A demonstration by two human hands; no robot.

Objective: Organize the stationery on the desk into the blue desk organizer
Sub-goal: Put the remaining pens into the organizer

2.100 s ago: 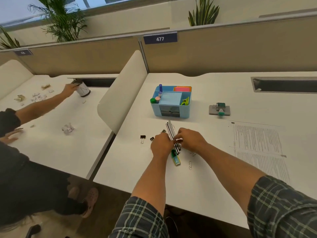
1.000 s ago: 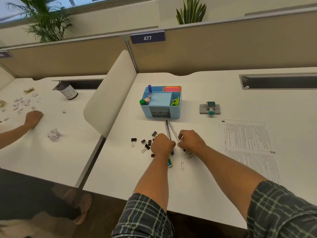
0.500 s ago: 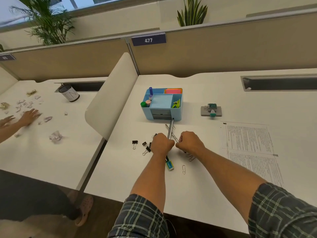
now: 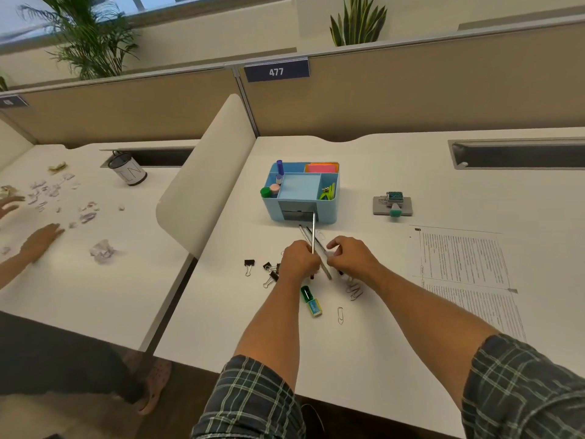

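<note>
A bunch of black binder clips (image 4: 267,270) lay on the white counter (image 4: 395,359), just left of the hands. The left hand (image 4: 299,260) was curled tight around a silver pen (image 4: 313,231) that pointed up toward the blue desk organizer (image 4: 302,193). The pen's tip reached the organizer's front wall. More pens (image 4: 323,258) lay flat between the 2 hands. Below them sat a green and yellow stapler (image 4: 311,302) and a paper clip (image 4: 340,315). The right hand (image 4: 349,256) had its fingers bent over the flat pens, but I could not tell if it held one. Further right lay a printed sheet (image 4: 465,264).
</note>
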